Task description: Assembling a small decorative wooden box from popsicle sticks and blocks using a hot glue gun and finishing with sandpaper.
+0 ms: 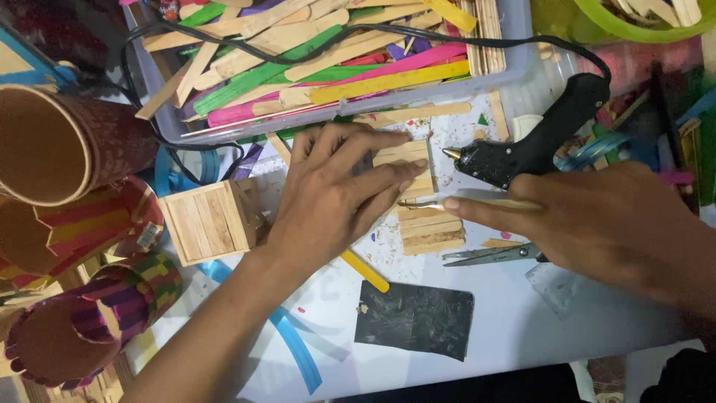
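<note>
**Asha:** Head view looks straight down on a cluttered white worktop (447, 351). The left hand (335, 198) lies flat, fingers (388, 175) spread, pressing down a small panel of plain wooden sticks (418, 201) near the middle of the scene.

**Ben:** And the right hand (619, 231)?

**Asha:** It comes in from the right, fingers pressed together around a thin metal-tipped tool (447, 201). I cannot tell what kind of tool it is. Its tip rests on the panel, just beside the left fingertips.

**Ben:** That closeness worries me. If the tool slips off the wood, it could jab the holding fingers.

**Asha:** Agreed. Also, the black glue gun (537, 145) lies just beyond the panel with its nozzle aimed left toward the hands. If it is hot, a careless knuckle could brush it.

**Ben:** Its cord (224, 33) loops over the clear tray of coloured sticks (514, 67) at the far side. A snag from a forearm might drag the gun.

**Asha:** Scissors (492, 255) lie under the right hand, near the panel's right edge; a hand could come down on them.

**Ben:** Anything on the left?

**Asha:** A finished stick box (205, 220) touches the left wrist area, and round stick-covered holders (89, 321) sit further left. An elbow sweep could knock those. A black square sheet (414, 321) lies nearer, well apart from both hands.
</note>
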